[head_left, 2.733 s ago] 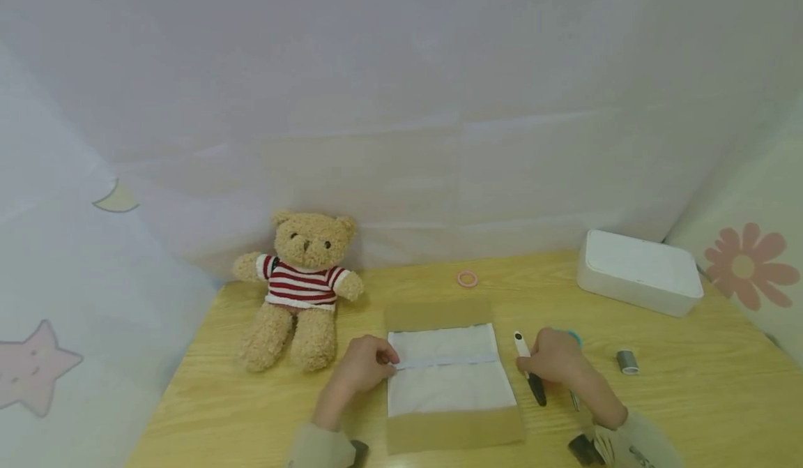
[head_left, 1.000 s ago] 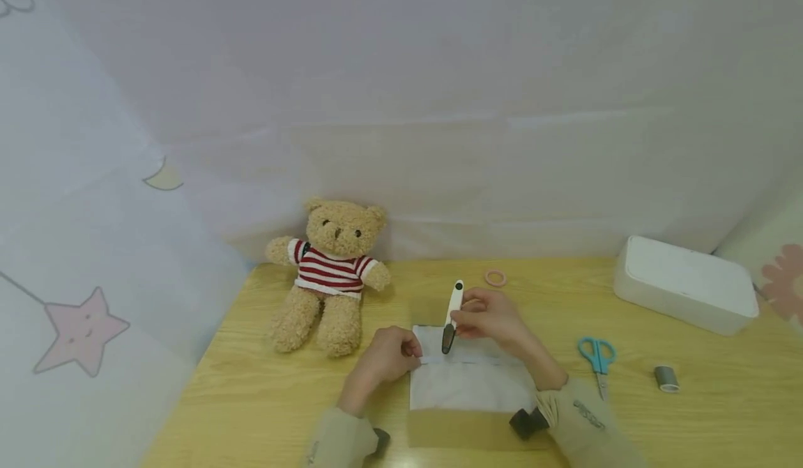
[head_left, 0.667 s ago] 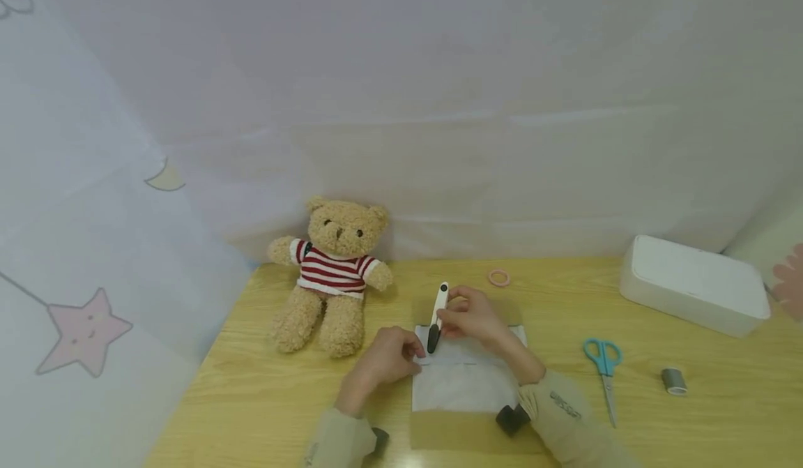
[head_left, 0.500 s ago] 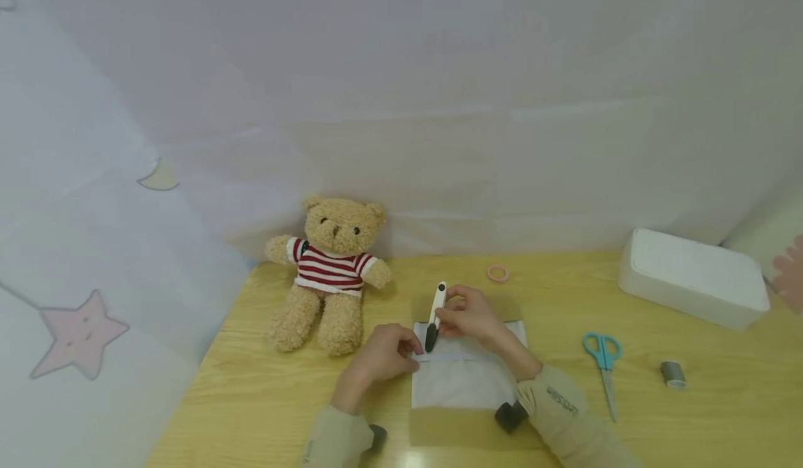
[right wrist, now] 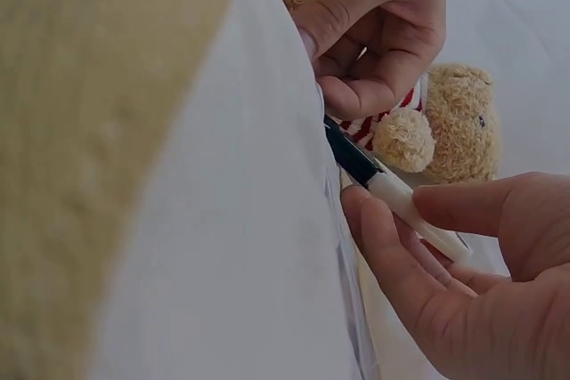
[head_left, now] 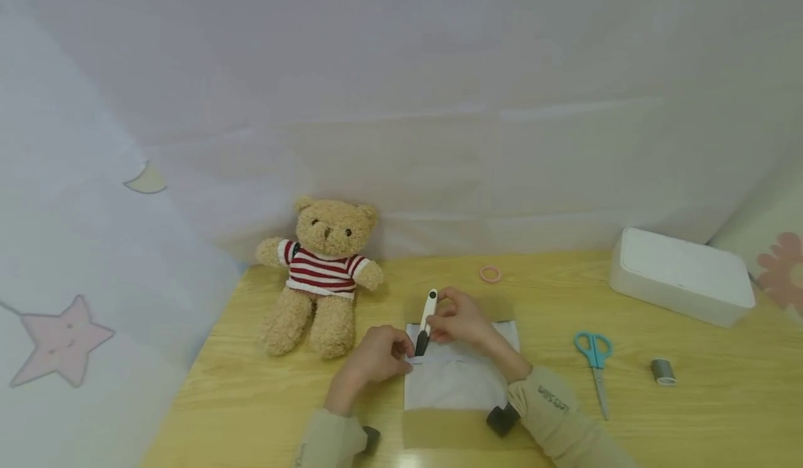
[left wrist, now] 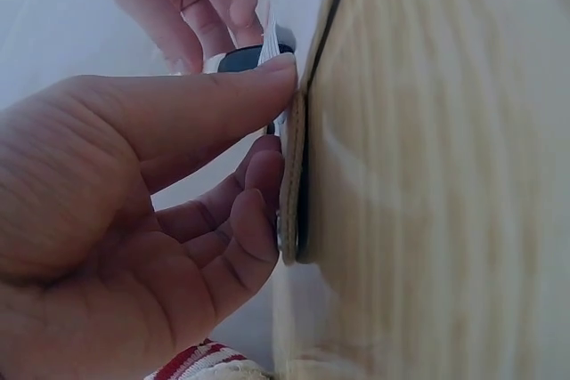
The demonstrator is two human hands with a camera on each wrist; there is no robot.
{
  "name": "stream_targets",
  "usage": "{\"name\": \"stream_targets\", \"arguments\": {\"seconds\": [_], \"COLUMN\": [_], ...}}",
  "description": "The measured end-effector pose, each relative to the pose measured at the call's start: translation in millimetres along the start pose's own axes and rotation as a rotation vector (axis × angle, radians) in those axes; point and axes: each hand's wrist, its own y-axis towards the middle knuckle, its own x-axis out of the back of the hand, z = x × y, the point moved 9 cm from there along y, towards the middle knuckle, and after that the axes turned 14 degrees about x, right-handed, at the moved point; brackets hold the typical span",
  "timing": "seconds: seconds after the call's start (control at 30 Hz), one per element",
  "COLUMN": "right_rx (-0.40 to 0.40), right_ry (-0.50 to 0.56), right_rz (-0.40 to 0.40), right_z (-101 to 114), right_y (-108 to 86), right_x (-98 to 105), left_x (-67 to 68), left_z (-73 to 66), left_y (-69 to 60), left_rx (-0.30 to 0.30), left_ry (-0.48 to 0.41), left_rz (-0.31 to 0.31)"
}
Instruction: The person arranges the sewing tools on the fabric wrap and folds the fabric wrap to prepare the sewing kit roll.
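Pale cloth backdrop (head_left: pixel 401 70) behind and at both sides; at left it carries a pink star (head_left: pixel 63 342) and a yellow moon (head_left: pixel 149 180), at right a pink flower (head_left: pixel 787 269). Wood-grain bench (head_left: pixel 226 398), its back edge running along the backdrop.

Mid-bench, toward the front: tan sheet (head_left: pixel 464 429) with a white panel (head_left: pixel 461 384) on it, tan showing beyond the panel at front and back. Left hand (head_left: pixel 376 356) at the panel's left edge; its grip is closed to a pinch, thumb and fingers on the thin edge of the white panel. Right hand (head_left: pixel 463 320) above the back part of the panel; its grip is narrow, thumb against fingers, with hold of a white-and-black tool (head_left: pixel 429 311) by the white end. Tool tilted, black end down, close beside the left fingertips and meeting the white edge; cannot tell how far it passes behind it.

Elsewhere: teddy bear (head_left: pixel 321 273) in a red-and-white striped top, seated by the back-left corner; pink ring (head_left: pixel 491 281) near the back edge; white box (head_left: pixel 682 276) at the back-right corner; turquoise-handled scissors (head_left: pixel 597 365) right of the sheet, tips toward the front edge; grey spool (head_left: pixel 662 372) farther right, lying on its side.
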Motion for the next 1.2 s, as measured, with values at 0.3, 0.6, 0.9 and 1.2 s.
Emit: {"name": "stream_targets", "arguments": {"seconds": [0.3,0.6,0.9,1.2], "right_rx": [0.023,0.04,0.031,0.03], "right_ry": [-0.016,-0.076,-0.155,-0.237], "right_rz": [0.035,0.067,0.119,0.169], "right_z": [0.7,1.3,1.5,0.4], "right_y": [-1.2,-2.7,-3.5,-4.1], "right_x": [-9.8,-14.3,-15.9,-19.4], "left_x": [2.1,4.6,-0.3,-2.1], "left_z": [-5.7,-10.8,-8.3,-9.6], "left_y": [-2.2,-5.0,0.5,0.8], "left_rx": [-0.016,-0.097,-0.032,-0.028], "left_ry": [0.038,0.016,0.044,0.057], "left_rz": [-0.042,-0.063,-0.033,-0.028]}}
